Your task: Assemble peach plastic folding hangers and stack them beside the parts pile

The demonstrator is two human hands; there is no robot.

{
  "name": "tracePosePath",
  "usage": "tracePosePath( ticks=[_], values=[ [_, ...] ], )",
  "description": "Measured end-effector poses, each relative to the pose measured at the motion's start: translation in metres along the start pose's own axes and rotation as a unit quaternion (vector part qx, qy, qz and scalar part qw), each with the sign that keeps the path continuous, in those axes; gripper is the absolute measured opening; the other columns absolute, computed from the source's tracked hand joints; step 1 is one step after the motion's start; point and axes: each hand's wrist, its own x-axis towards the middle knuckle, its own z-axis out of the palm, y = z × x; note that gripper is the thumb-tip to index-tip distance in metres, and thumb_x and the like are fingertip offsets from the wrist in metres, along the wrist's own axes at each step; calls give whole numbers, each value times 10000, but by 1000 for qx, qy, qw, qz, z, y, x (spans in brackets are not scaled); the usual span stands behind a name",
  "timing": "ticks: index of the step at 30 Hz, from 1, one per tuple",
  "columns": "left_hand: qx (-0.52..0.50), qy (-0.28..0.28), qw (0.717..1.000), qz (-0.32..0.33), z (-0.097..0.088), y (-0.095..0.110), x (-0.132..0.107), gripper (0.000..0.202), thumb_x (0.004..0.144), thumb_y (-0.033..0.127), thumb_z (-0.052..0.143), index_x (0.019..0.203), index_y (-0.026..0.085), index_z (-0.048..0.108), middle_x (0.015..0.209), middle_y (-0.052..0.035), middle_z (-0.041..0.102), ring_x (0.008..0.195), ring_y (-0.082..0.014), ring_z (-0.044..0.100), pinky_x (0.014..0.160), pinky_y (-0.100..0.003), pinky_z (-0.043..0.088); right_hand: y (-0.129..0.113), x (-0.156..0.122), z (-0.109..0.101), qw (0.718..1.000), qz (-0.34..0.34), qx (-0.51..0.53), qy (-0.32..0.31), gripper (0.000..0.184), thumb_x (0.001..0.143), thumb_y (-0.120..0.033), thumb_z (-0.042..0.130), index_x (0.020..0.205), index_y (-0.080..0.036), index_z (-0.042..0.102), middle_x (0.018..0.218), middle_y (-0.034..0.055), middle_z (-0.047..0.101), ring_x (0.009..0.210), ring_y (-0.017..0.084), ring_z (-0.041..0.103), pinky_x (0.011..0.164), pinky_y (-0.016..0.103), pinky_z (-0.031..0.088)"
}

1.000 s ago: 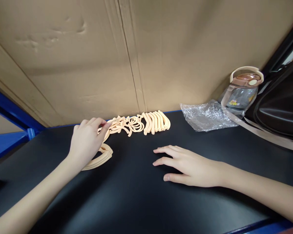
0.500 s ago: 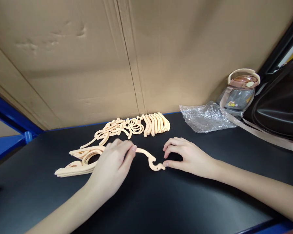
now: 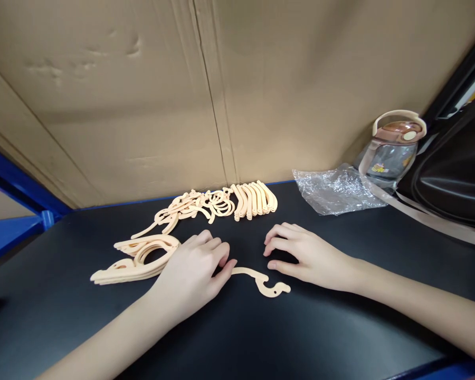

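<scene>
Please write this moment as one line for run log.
left hand: holds curved piece | right hand: open, beside piece | stack: left of left hand

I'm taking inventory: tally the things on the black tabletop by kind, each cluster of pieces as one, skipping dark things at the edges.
Row of cream, curved, plastic-looking pieces: 1
Jumbled pile of such pieces: 1
Layered stack of such pieces: 1
Lone cream hooked piece at the left hand: 1
Crumpled clear plastic wrapping: 1
Transparent bottle with brown lid: 1
Total: 6
</scene>
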Motion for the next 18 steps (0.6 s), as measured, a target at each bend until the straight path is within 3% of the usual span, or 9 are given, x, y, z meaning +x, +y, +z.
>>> tracePosePath(
  ticks=[4, 7, 12, 14, 18],
  values=[
    [17, 38, 998, -47, -5, -11, 4, 316, 917, 309, 394, 626, 215, 476, 597, -25, 557, 663, -203, 511, 572, -314, 375, 1, -1, 1, 1000, -8, -3, 0, 169, 916, -342, 553, 1013, -225, 629, 1051, 30, 602, 981, 184, 565, 899, 381, 441],
    [48, 40, 992, -111, -14, -36, 8, 305, 930, 306, 328, 734, 217, 544, 734, -51, 634, 785, -239, 555, 689, -343, 415, 1, -1, 1, 1000, -12, -12, -3, 177, 918, -342, 549, 1020, -221, 627, 1064, 39, 597, 985, 192, 564, 897, 386, 442],
    [56, -3, 967, -250, -28, -97, 4, 339, 927, 359, 317, 985, 173, 594, 1025, -124, 656, 1021, -318, 543, 838, -413, 422, 0, -2, 0, 1000, -16, -22, -12, 190, 917, -335, 548, 1037, -209, 625, 1079, 46, 593, 995, 197, 561, 895, 385, 444],
    [35, -21, 961, -272, -29, -118, 0, 383, 918, 389, 341, 1026, 147, 617, 1074, -140, 660, 1018, -324, 561, 855, -425, 427, 0, -3, 0, 999, -19, -24, -13, 193, 918, -334, 546, 1045, -211, 623, 1084, 48, 593, 1001, 200, 559, 897, 386, 444],
    [-28, -56, 958, -281, -23, -140, -5, 447, 893, 397, 387, 1179, 126, 598, 1167, -95, 672, 951, -252, 626, 836, -322, 457, 0, -3, -1, 999, -24, -30, -15, 198, 920, -329, 541, 1050, -205, 622, 1089, 53, 590, 1001, 202, 557, 895, 380, 440]
  ],
)
